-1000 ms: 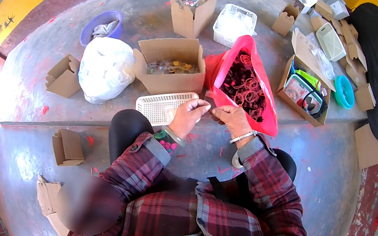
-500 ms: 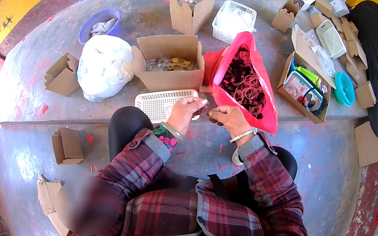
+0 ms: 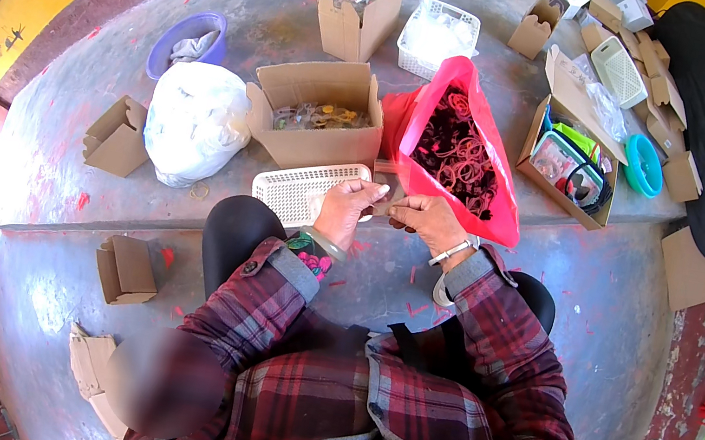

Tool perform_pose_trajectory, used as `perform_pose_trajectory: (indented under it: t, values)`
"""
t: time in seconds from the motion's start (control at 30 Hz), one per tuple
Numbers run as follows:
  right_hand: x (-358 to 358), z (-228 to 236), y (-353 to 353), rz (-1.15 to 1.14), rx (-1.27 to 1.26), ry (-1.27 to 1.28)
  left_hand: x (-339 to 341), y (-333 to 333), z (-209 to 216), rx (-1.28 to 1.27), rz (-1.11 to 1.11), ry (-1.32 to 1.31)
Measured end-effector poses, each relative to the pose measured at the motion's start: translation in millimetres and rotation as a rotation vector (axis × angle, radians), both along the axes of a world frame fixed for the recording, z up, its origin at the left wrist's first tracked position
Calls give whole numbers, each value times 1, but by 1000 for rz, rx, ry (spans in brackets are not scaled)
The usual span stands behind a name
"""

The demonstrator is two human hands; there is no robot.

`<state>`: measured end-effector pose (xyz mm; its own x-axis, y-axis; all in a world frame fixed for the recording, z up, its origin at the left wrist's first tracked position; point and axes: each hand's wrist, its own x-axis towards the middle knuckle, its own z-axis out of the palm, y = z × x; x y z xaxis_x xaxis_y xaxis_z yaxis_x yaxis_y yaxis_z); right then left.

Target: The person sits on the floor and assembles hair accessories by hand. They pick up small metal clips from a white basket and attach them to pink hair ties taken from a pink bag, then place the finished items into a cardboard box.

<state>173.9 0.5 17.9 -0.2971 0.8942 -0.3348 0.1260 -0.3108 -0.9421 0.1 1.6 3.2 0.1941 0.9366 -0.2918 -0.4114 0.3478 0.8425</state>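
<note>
Out over my lap, my left hand [image 3: 342,214] and my right hand [image 3: 433,223] face each other with fingertips almost meeting. Each pinches closed with thumb against fingers. Between the tips is something small, thin and brownish, too tiny to name. Just left of and behind my left hand lies a cream perforated plastic basket [image 3: 296,189]. Beyond my right hand, a bright pink bag [image 3: 505,211] stands open, full of dark and pinkish loops that resemble hair ties [image 3: 458,158]. An open cardboard box [image 3: 308,148] behind the basket holds small clear-wrapped pieces.
A stuffed white plastic bag [image 3: 196,127] and a purple basin [image 3: 182,35] stand at the left. Farther back are another carton [image 3: 359,23] and a white basket [image 3: 418,62]. A filled box [image 3: 529,157] and a teal basin [image 3: 645,166] sit right. A step edge [image 3: 88,221] crosses the floor.
My hands stay in nearly the same place. The fingertips of my right hand have shifted very slightly, and the small brownish thing between the hands shows a little more.
</note>
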Motion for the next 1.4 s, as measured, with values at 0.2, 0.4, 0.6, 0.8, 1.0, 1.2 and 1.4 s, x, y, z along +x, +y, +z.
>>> perform_pose_trajectory:
  t: [0.2, 0.4, 0.6, 0.8, 1.0, 1.2, 1.4]
  values:
    - [1, -4, 1, -19, 4, -8, 1, 0, 0, 3, 11, -12]
    - [-1, 2, -2, -115, 0, 98, -1, 2, -4, -11, -51, -174]
    - [-2, 13, -6, -158, 32, 65, 4, -1, 5, -32, -82, -165]
    - [-5, 20, -7, -187, 15, 27, 5, 0, -6, 22, -170, -74]
    - [-4, 8, -6, -212, 76, 34, 6, -2, 0, 0, -146, -107]
    - [1, 5, -2, -111, 91, 31, 4, -2, 6, 30, -96, -44]
    - [-1, 4, -2, -97, 73, 53, 4, -3, 6, 12, -102, -92]
